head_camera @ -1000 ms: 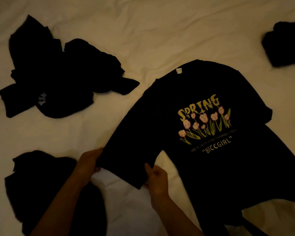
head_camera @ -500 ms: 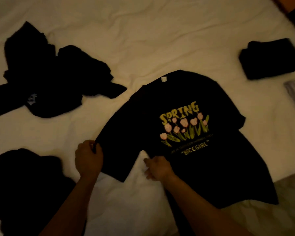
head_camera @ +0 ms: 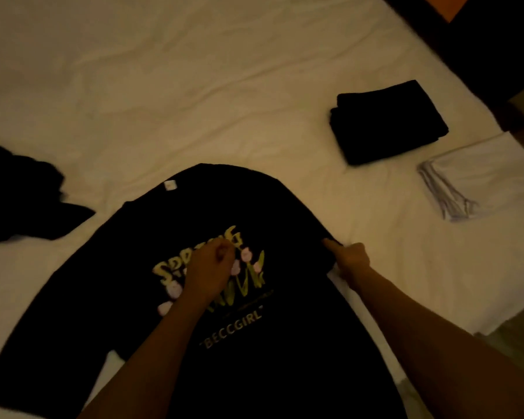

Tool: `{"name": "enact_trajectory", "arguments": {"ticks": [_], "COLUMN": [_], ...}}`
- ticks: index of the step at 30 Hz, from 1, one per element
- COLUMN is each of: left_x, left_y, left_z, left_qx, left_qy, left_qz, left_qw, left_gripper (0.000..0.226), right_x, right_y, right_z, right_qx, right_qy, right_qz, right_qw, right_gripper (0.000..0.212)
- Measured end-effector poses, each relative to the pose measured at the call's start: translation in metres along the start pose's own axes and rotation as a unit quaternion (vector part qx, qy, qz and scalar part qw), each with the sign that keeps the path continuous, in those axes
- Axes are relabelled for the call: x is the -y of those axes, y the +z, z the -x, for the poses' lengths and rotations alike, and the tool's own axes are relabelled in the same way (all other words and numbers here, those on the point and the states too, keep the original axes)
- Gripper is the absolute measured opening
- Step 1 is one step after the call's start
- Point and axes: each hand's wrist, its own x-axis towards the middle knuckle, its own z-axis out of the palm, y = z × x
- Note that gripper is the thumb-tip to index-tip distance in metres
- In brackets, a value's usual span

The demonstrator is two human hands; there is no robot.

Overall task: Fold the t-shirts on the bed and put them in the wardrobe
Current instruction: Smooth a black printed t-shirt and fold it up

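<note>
Print (head_camera: 212,279) half-hidden — left hand (head_camera: 208,272) (blurred).

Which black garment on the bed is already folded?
The folded black garment at upper right, a neat rectangle. The printed t-shirt lies spread flat; the black heap at left is crumpled.

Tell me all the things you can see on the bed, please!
printed t-shirt: one, black with yellow letters and pink flowers, spread flat in the middle
folded t-shirt: one, black, upper right on the sheet
folded white cloth: one, white, right edge
crumpled clothes: one heap, black, left edge
bed sheet: one, cream, under everything
left hand: one, over the print, fingers curled
right hand: one, gripping the shirt's right edge
</note>
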Motion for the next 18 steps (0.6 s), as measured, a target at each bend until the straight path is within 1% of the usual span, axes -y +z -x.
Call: {"name": "enact_trajectory", "arguments": {"ticks": [1,3,5,6,7,8,9,10,12,16,18], "left_x": [-0.01,-0.029,-0.043,-0.049,-0.052,-0.058,-0.063,-0.07,-0.083,-0.105,-0.109], "left_y": [0.019,0.053,0.082,0.094,0.104,0.112,0.118,0.121,0.127,0.139,0.144], "left_z": [-0.012,-0.032,-0.048,-0.05,-0.051,-0.051,-0.051,-0.051,-0.057,-0.079,-0.086], "left_qx": [0.015,0.052,0.081,0.085,0.076,0.058,0.041,0.03,0.021,0.026,0.04], "left_qy": [0.013,0.015,-0.014,-0.036,-0.058,-0.071,-0.079,-0.077,-0.069,-0.086,-0.087], "left_qz": [-0.002,-0.006,0.003,0.002,-0.009,-0.027,-0.039,-0.036,-0.018,-0.005,-0.027], "left_qw": [1.0,0.999,0.997,0.996,0.995,0.995,0.995,0.996,0.997,0.996,0.995], "left_gripper": [0.026,0.015,0.013,0.011,0.008,0.006,0.011,0.016,0.024,0.035,0.036], "right_x": [-0.005,-0.012,-0.007,-0.002,0.004,0.014,0.025,0.039,0.07,0.121,0.124], "right_y": [-0.002,-0.002,-0.005,-0.009,-0.016,-0.024,-0.035,-0.046,-0.069,-0.088,-0.083], "right_z": [-0.018,-0.039,-0.041,-0.04,-0.04,-0.038,-0.04,-0.045,-0.058,-0.087,-0.1], "right_qx": [0.029,0.072,0.13,0.148,0.144,0.118,0.086,0.061,0.025,-0.028,-0.07], "right_qy": [0.01,0.009,-0.023,-0.052,-0.093,-0.139,-0.186,-0.23,-0.291,-0.357,-0.347], "right_qz": [-0.014,-0.05,-0.092,-0.12,-0.142,-0.15,-0.143,-0.121,-0.066,0.069,0.138], "right_qw": [0.999,0.996,0.987,0.98,0.975,0.972,0.968,0.964,0.954,0.931,0.925], "right_gripper": [0.065,0.041,0.01,0.007,0.011,0.016,0.023,0.024,0.021,0.031,0.034]}}
